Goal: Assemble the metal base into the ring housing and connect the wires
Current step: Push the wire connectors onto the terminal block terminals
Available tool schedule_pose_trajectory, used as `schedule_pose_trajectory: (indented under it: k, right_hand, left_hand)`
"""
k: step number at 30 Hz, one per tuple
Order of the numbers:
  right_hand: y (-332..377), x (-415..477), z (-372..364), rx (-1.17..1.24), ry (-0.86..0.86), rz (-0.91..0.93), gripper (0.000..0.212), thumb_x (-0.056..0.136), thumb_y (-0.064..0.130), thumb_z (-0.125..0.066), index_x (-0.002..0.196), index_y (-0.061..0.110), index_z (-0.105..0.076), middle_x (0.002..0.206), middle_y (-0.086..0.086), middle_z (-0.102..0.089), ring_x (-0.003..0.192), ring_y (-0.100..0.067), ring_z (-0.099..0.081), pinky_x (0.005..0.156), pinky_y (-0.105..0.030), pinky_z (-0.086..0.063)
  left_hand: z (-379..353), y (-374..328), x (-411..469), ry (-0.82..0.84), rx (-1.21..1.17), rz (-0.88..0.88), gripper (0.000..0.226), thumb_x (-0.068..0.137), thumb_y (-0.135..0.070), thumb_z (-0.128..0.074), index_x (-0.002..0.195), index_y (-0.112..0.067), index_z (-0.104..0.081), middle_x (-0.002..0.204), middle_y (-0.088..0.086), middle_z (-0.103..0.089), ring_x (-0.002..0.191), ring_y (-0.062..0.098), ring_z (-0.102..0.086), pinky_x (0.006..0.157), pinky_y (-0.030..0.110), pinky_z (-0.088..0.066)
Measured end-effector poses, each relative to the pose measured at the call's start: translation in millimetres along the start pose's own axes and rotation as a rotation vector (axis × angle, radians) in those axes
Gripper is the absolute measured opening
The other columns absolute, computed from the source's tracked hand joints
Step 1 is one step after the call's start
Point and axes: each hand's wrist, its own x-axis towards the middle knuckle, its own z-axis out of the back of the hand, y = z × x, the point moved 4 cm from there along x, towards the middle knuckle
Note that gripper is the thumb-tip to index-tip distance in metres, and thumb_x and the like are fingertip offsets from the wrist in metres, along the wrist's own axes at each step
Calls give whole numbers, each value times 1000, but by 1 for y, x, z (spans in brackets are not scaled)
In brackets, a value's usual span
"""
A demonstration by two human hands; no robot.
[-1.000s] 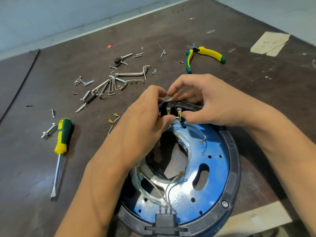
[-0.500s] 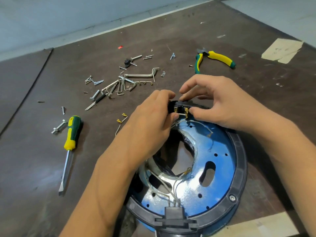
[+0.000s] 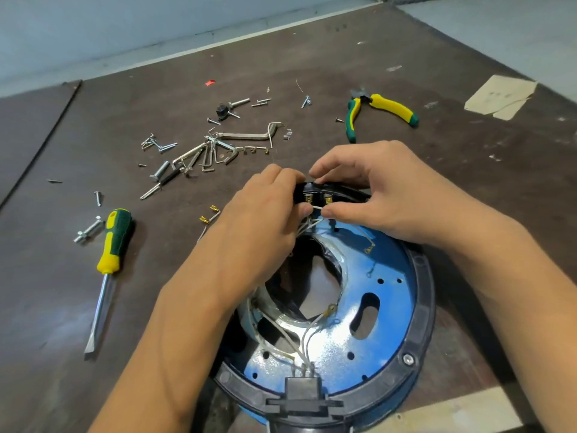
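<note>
A blue metal base (image 3: 385, 310) sits inside a black ring housing (image 3: 420, 331) on the brown table. At the ring's far side is a black terminal block (image 3: 315, 195) with brass tabs. My left hand (image 3: 265, 214) grips the block's left end, with its fingers curled round it. My right hand (image 3: 371, 185) pinches a thin white wire (image 3: 317, 207) just below the brass tabs. More white wires (image 3: 307, 335) run across the base to a black connector (image 3: 304, 390) at the near rim.
A green-yellow screwdriver (image 3: 107, 264) lies at the left, with bolts (image 3: 89, 231) beside it. Hex keys and screws (image 3: 203, 151) are scattered behind my hands. Pliers (image 3: 379, 112) lie at the back right. Two loose brass terminals (image 3: 209, 215) rest left of my left hand.
My right hand's fingers have dropped from above the terminal block onto its top and pinch a wire at its tabs. The left hand stays on the block. The view has shifted slightly.
</note>
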Motion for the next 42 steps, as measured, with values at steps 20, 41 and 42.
schedule_pose_trajectory:
  k: [20,41,42]
  right_hand:
    - [-8,-6,18,-28,-227,-36,71,72,44,-85,135,34,-53,107,10,-71,104,-5,-67,87,-42,-58]
    - [14,-139,-37,362,-65,-193,100,63,73,-77,135,79,-8,132,58,-34,122,31,-36,89,5,-36]
    - [15,-138,-37,371,-70,-179,97,70,66,-77,142,71,-13,138,52,-37,127,25,-38,97,-3,-39]
  left_hand:
    - [16,38,-16,67,-85,234,45,102,-28,-49,144,-27,-35,141,4,-49,124,25,-50,96,33,-39]
    - [-25,40,-168,-450,-763,328,45,99,-54,-39,142,-42,-43,139,-30,-50,127,-14,-43,101,12,-36]
    - [-25,40,-170,-464,-762,342,42,100,-50,-41,141,-42,-44,136,-31,-52,125,-14,-45,99,12,-37]
